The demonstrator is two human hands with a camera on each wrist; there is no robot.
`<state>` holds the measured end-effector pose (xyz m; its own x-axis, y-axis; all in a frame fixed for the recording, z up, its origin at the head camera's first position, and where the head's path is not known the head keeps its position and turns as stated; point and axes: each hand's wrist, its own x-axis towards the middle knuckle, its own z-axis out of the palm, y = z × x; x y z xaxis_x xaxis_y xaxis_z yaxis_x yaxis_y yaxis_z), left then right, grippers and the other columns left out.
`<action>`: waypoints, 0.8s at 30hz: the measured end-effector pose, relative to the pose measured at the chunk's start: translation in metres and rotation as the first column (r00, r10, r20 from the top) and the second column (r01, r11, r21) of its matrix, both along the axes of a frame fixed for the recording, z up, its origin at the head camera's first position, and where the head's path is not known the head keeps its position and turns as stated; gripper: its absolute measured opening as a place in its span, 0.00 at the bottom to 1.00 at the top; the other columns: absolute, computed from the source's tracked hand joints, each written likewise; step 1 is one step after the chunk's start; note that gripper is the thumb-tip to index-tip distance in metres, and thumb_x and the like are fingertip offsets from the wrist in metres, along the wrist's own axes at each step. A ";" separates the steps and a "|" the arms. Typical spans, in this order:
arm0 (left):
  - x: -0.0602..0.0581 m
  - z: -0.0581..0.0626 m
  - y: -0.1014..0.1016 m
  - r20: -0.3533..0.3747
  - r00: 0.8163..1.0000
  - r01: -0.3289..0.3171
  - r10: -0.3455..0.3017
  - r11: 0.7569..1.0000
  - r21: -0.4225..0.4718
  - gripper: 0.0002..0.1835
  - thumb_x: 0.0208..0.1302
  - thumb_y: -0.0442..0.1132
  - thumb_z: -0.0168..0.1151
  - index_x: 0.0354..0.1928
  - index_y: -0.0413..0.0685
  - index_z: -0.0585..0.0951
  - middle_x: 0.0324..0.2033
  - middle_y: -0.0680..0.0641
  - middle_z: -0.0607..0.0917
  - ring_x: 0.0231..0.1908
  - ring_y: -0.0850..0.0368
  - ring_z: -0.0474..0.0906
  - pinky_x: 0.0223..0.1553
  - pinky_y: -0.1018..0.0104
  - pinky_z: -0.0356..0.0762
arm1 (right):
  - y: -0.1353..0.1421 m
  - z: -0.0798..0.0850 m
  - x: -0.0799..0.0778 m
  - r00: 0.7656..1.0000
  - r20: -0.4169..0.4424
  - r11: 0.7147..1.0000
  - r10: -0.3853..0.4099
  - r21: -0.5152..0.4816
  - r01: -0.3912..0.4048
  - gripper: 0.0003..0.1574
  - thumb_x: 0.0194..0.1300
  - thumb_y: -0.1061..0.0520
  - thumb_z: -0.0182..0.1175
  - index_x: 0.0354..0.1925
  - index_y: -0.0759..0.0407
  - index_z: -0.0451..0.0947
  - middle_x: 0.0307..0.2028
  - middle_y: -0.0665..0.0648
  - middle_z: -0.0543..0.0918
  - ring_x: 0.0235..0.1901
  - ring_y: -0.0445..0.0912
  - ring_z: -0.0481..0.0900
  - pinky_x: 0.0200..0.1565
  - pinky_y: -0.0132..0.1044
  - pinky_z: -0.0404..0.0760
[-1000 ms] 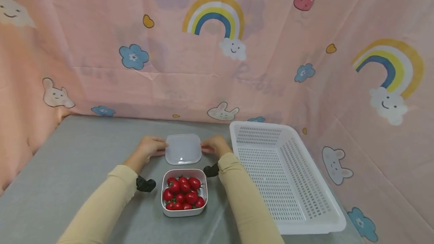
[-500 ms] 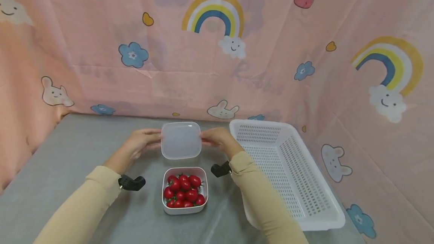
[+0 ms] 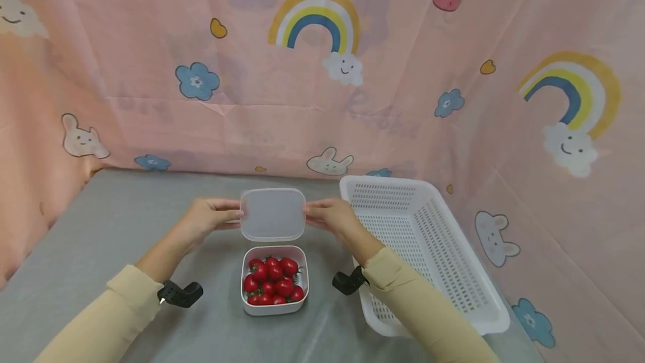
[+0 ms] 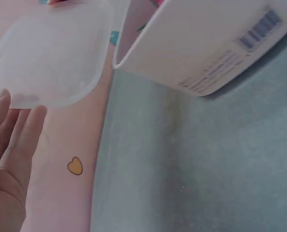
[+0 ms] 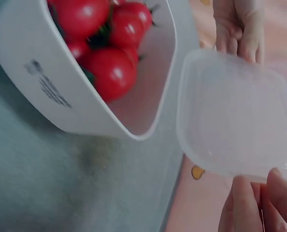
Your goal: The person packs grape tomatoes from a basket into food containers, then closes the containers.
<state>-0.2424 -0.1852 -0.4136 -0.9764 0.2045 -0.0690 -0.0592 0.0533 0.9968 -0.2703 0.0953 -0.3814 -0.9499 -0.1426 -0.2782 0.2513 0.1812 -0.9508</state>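
A translucent lid (image 3: 273, 215) hangs above the table, just behind a white square box (image 3: 274, 310) full of small red tomatoes (image 3: 274, 273). My left hand (image 3: 209, 218) pinches the lid's left edge between thumb and fingers. On the opposite edge my right hand (image 3: 332, 218) pinches it the same way. In the left wrist view the lid (image 4: 51, 53) is apart from the box (image 4: 206, 43), whose side bears a printed barcode. The right wrist view shows green stems among the tomatoes (image 5: 109, 72) and the lid (image 5: 235, 116) held between both hands.
A large white plastic basket (image 3: 403, 181) with slotted walls stands on the right, partly behind my right forearm. A grey cloth covers the table (image 3: 126, 223). Pink printed curtain (image 3: 242, 128) closes off the back and sides.
Both hands have raised the lid off the table behind the box. In the last half second it has come slightly nearer the box and tilted. The forearms have spread apart.
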 end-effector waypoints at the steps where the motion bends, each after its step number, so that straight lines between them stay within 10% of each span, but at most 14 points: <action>1: 0.003 -0.001 0.000 -0.007 1.000 -0.007 0.007 1.000 -0.010 0.23 0.66 0.34 0.65 0.57 0.23 0.77 0.39 0.58 0.89 0.40 0.70 0.85 0.48 0.64 0.84 | 0.001 -0.001 0.003 1.000 -0.011 1.000 0.005 0.004 -0.005 0.17 0.66 0.67 0.62 0.52 0.75 0.80 0.50 0.69 0.85 0.44 0.47 0.87 0.52 0.42 0.83; 12: 0.033 -0.006 0.002 -0.082 0.992 -0.113 0.095 0.960 -0.257 0.19 0.64 0.44 0.69 0.51 0.39 0.86 0.45 0.48 0.90 0.40 0.74 0.83 0.53 0.64 0.80 | 0.003 -0.012 0.034 0.999 0.023 0.999 -0.027 0.018 0.026 0.16 0.65 0.64 0.65 0.50 0.70 0.83 0.50 0.65 0.86 0.49 0.49 0.87 0.56 0.43 0.81; 24: 0.051 -0.014 0.013 -0.144 0.985 -0.128 0.091 0.954 -0.271 0.15 0.60 0.42 0.72 0.44 0.41 0.89 0.43 0.46 0.90 0.40 0.74 0.82 0.43 0.75 0.79 | 0.009 -0.014 0.057 0.981 0.112 0.969 -0.159 -0.171 0.177 0.18 0.65 0.70 0.60 0.52 0.79 0.78 0.44 0.66 0.87 0.40 0.43 0.85 0.57 0.44 0.80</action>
<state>-0.1916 -0.1718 -0.4272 -0.9961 0.0866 0.0191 0.0468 0.3302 0.9427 -0.2129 0.1043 -0.3953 -0.9342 -0.0390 -0.3545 0.3560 -0.0430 -0.9335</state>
